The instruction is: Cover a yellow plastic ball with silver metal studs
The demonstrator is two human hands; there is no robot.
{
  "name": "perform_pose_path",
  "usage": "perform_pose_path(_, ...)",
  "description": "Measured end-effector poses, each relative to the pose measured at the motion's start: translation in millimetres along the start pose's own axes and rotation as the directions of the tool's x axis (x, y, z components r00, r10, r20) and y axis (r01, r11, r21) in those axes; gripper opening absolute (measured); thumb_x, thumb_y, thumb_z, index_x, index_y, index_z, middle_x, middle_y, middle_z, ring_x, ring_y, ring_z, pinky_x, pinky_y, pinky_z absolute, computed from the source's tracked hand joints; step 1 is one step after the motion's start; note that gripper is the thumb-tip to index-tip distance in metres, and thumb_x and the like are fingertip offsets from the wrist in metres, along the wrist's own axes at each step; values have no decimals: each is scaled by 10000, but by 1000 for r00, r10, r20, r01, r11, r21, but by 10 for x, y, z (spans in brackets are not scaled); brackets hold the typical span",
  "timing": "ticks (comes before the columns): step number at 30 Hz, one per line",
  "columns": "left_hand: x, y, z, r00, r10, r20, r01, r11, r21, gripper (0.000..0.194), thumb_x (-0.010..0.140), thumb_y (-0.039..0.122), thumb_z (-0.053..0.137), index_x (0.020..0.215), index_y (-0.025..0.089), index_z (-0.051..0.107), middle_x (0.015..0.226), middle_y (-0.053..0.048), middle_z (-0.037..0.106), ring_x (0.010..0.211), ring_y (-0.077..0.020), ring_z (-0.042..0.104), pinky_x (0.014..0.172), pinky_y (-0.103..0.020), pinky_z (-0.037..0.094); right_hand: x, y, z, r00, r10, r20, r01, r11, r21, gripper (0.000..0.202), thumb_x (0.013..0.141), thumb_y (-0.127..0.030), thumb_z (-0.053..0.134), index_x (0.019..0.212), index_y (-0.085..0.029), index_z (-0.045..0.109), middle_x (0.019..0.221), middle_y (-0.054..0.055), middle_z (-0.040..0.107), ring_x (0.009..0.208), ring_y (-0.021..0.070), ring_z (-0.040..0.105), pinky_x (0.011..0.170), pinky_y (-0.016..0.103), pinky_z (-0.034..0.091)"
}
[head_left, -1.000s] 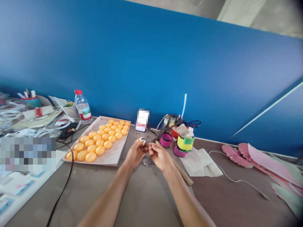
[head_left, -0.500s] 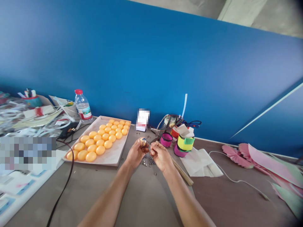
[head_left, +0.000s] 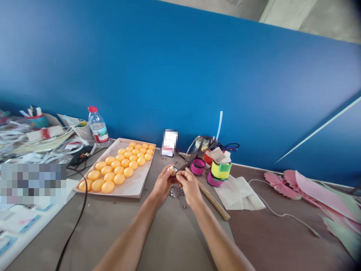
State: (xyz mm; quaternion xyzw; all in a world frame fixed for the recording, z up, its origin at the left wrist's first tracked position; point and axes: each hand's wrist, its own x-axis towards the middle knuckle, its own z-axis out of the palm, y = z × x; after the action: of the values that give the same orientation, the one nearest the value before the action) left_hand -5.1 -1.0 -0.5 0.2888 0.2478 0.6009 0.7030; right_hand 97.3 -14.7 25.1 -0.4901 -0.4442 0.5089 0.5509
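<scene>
My left hand (head_left: 162, 183) is closed around a small ball (head_left: 173, 170) partly covered with shiny silver and dark pieces; patches of yellow-orange show between them. My right hand (head_left: 189, 185) is pinched at the ball's right side, fingertips touching or nearly touching it. Whatever lies between those fingertips is too small to make out. Loose shiny metallic bits (head_left: 172, 194) are scattered on the table under and between my hands. To the left, a shallow white box lid (head_left: 143, 174) holds rows of plain orange balls (head_left: 119, 178).
A bundle of thin sticks (head_left: 216, 205) lies right of my right hand. Behind it stand a magenta ring-shaped container (head_left: 197, 166) and a yellow one (head_left: 220, 171). A propped phone (head_left: 169, 142) is ahead, a water bottle (head_left: 99, 128) at back left. A dark cable (head_left: 80, 222) crosses the left side.
My right hand has moved slightly left, bringing its fingertips against or right beside the ball. The ball has shifted a little right and turned in my left hand.
</scene>
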Motion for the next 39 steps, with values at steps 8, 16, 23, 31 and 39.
perform_pose_path(8,-31,-8,55,996,-2,-87,5,999,34,402,698,372,654,1029,174,542,785,-22,595,634,-132,560,586,-259,452,9,45,-1,993,-114,-9,111,981,-161,68,656,-234,558,633,-184,597,522,-40,503,469,104,396,468,233,308)
perform_pose_path(16,-40,-9,76,996,19,-90,-17,999,28,376,716,402,635,1017,190,556,813,-31,609,673,-146,570,606,-271,457,29,83,-26,981,-193,4,191,968,-166,83,681,-257,557,673,-191,605,599,-23,540,522,111,429,492,224,339)
perform_pose_path(23,-37,-54,59,997,31,-66,-30,999,26,371,732,404,620,1030,192,557,828,-30,610,698,-149,576,627,-273,461,60,121,-57,974,-227,3,224,955,-193,82,686,-261,562,683,-191,605,622,-20,553,526,111,440,500,226,353)
perform_pose_path(31,-71,-48,110,992,66,-106,-58,995,81,335,728,366,632,1009,196,567,829,-31,607,657,-135,562,599,-258,464,53,133,-33,981,-182,-61,170,972,-162,71,668,-262,575,665,-192,569,593,-26,544,489,108,440,465,226,360)
perform_pose_path(39,-82,-75,114,988,73,-133,-57,991,117,341,716,359,645,1006,194,575,867,-46,608,700,-148,576,605,-255,478,91,203,-45,981,-166,-102,146,972,-184,86,665,-266,581,648,-192,541,577,-24,532,490,113,437,457,227,355)
